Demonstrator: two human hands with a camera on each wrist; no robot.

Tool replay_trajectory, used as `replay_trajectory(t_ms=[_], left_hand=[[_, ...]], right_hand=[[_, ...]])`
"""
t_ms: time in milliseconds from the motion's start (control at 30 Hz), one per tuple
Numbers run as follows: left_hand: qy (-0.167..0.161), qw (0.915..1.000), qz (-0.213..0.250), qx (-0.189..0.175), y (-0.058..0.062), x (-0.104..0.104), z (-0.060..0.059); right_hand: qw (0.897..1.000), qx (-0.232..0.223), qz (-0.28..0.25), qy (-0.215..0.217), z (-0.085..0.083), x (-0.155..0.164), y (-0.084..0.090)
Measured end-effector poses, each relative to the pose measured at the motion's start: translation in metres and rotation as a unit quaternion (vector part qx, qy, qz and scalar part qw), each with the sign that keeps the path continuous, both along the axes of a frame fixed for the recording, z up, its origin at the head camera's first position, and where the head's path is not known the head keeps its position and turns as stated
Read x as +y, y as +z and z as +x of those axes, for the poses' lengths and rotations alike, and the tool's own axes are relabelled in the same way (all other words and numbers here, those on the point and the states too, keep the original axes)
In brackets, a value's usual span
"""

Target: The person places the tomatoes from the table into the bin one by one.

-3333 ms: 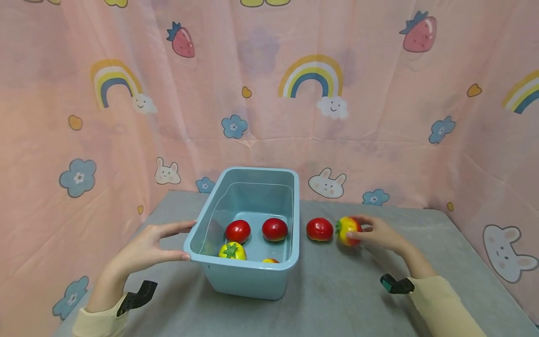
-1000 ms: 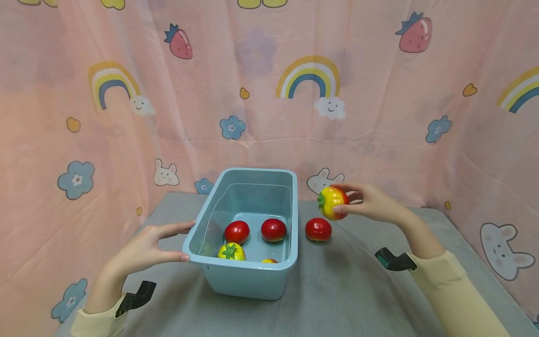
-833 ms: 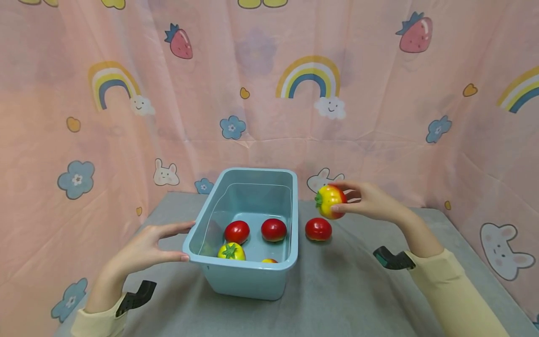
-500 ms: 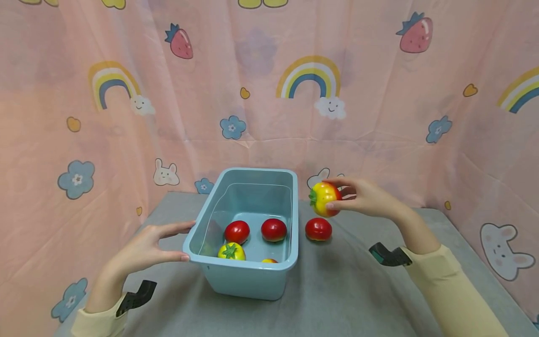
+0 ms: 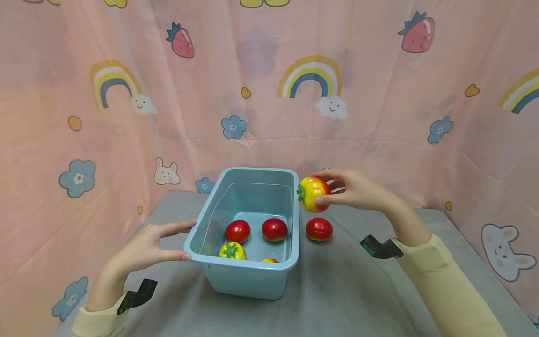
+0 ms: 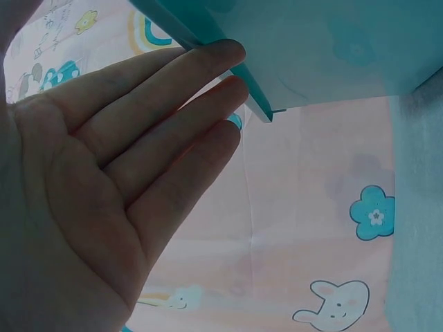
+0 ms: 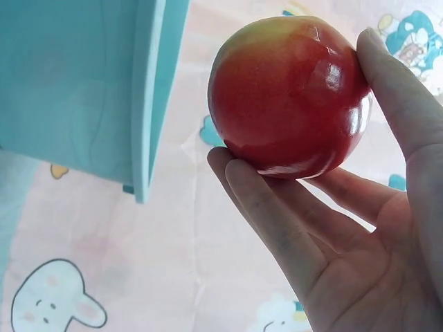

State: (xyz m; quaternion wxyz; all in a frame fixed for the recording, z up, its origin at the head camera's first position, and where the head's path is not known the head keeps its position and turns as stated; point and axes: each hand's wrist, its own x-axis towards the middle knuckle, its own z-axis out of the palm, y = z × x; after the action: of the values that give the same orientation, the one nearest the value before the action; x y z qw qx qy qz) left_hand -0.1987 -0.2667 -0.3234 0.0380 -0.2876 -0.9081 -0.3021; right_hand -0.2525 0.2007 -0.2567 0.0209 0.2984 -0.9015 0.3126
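**Tomato held at the bin's right rim**

Your right hand (image 5: 353, 189) holds a red-and-yellow tomato (image 5: 312, 194) in the air, just beside the right rim of the blue bin (image 5: 248, 276), near its far corner. Thumb and fingers curl round the fruit; its green stem end faces the bin. In the right wrist view the same tomato (image 7: 291, 97) sits in your fingertips (image 7: 266, 207), with the bin's rim (image 7: 149, 104) close on its left and a gap between them.

Your left hand (image 5: 145, 248) rests against the bin's left rim at the near corner, fingers straight and relaxed, thumb at the rim's edge. The left wrist view shows those fingers (image 6: 166, 117) touching the underside of the rim (image 6: 239, 72), gripping nothing.

Inside the bin lie two red tomatoes (image 5: 237, 231) (image 5: 274, 229), a yellow one with a green stem (image 5: 232, 251) nearer you, and a fourth (image 5: 270, 260) mostly hidden by the near wall. One more red tomato (image 5: 318, 229) lies on the grey worktop (image 5: 337, 290), just right of the bin and below the held one.
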Motion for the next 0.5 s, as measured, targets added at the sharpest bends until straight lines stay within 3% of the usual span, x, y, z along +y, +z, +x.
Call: replay_trajectory(t_ms=[500], left_hand=[[0.0,1.0,-0.001,0.002,-0.001,0.0,-0.001]], right_hand=[[0.999,0.008,0.0,0.043,-0.002,-0.022,0.013]])
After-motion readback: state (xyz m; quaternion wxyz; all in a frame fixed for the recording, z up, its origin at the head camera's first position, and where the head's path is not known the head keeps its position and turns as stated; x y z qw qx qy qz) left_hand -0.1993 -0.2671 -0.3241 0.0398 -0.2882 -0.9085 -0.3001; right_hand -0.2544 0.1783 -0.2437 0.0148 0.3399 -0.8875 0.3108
